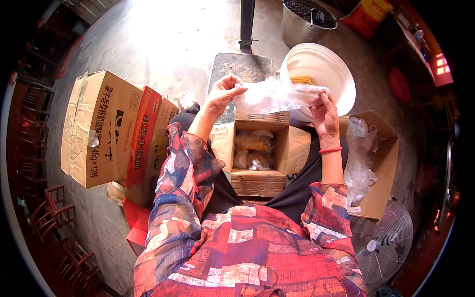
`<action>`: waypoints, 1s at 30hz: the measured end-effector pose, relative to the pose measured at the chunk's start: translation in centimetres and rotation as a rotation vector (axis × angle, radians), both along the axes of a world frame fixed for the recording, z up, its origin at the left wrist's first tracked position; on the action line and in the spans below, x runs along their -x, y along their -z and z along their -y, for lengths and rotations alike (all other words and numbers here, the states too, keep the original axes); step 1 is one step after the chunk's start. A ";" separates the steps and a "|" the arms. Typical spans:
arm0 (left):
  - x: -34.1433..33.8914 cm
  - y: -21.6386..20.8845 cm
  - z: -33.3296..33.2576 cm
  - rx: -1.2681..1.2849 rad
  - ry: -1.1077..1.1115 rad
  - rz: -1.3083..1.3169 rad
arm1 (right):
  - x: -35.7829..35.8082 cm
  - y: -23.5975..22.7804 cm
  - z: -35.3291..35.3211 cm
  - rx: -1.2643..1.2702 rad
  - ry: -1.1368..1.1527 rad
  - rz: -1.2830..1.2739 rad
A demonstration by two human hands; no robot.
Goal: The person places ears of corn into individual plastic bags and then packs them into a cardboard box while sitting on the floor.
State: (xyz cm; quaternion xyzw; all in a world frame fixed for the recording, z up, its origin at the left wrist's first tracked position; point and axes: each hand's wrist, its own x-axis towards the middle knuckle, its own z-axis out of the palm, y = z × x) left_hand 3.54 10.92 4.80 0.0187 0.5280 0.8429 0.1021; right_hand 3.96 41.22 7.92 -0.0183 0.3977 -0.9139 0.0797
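A clear plastic bag (274, 96) is stretched sideways in front of me, one end in each hand. My left hand (221, 95) pinches its left end between thumb and fingers. At the other end, my right hand (325, 116) grips the bag, a red band round that wrist. Below the bag, between my knees, stands an open cardboard box (297, 148) holding several yellow things in clear plastic bags (255, 146). Just behind the bag is a white bucket (341, 81), tilted toward me, with a yellow corn cob (303, 80) showing inside.
On the right, an open carton (383, 173) holds crumpled clear bags (360, 163), with a floor fan (383, 245) beside it. Large cardboard boxes (99, 131) stand at left. Farther off are a platform scale (240, 67), a metal bucket of dark lumps (304, 29) and a red sack (367, 19).
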 end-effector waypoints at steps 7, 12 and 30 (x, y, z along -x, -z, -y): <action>0.3 1.5 0.4 -0.071 -0.076 0.175 | -0.7 -1.8 0.7 -0.023 -0.059 -0.079; 0.0 0.3 -0.1 -0.271 -0.048 0.218 | -1.6 -2.3 2.4 -0.517 -0.303 -0.151; 0.2 -0.8 0.3 -0.242 -0.134 0.321 | -1.2 1.0 3.1 -0.445 -0.196 -0.038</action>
